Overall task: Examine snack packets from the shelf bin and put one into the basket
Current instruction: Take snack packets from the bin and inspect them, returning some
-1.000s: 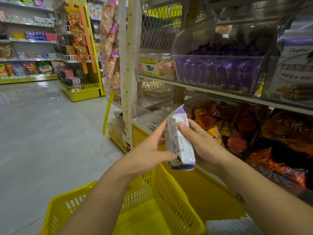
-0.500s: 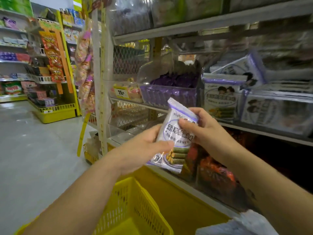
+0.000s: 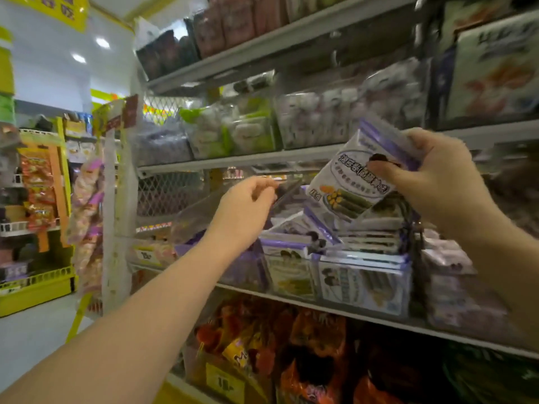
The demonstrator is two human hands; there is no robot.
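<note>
While your left hand [image 3: 248,207] pinches the clear lid [image 3: 201,212] up, centre frame, slide the packet [image 3: 347,185] your right hand [image 3: 437,185] grips flat into the bin [image 3: 361,282].

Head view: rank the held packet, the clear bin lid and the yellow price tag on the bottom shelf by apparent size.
1-2. The held packet and the clear bin lid: tied for largest. They look about alike, and the lid's see-through edges are blurred, so I won't rank them.
3. The yellow price tag: clearly smallest.
</note>
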